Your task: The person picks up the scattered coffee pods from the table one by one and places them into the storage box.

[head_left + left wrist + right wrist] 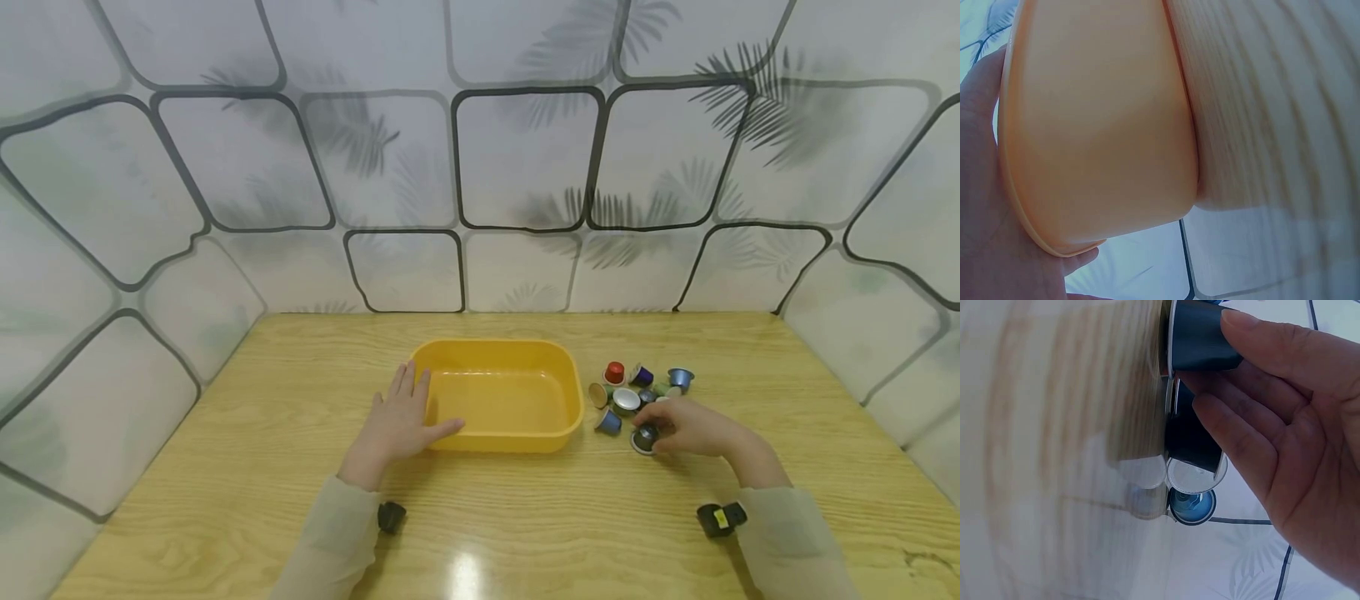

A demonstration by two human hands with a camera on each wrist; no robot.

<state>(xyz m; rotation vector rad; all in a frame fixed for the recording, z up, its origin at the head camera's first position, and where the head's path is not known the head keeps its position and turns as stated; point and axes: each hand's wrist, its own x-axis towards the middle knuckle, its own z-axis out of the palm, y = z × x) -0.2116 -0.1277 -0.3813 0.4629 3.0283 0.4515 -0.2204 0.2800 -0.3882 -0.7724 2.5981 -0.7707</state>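
Pinching a dark capsule (646,436) rim-down at its fingertips, right hand (690,427), left hand (397,423) spread against a yellow tray (498,402)

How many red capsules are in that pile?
1: the red capsule sits right of the yellow tray, just left of the purple capsule. More could be hidden behind the right hand.

The tray (495,400) appears to be of smooth, glossy plastic, and the table (547,517) is of grained wood with a shiny surface. The capsules (609,422) look like metal, smooth and rather shiny. The sleeves (330,533) are matt cloth, while the wall (528,158) seems smooth and matt.
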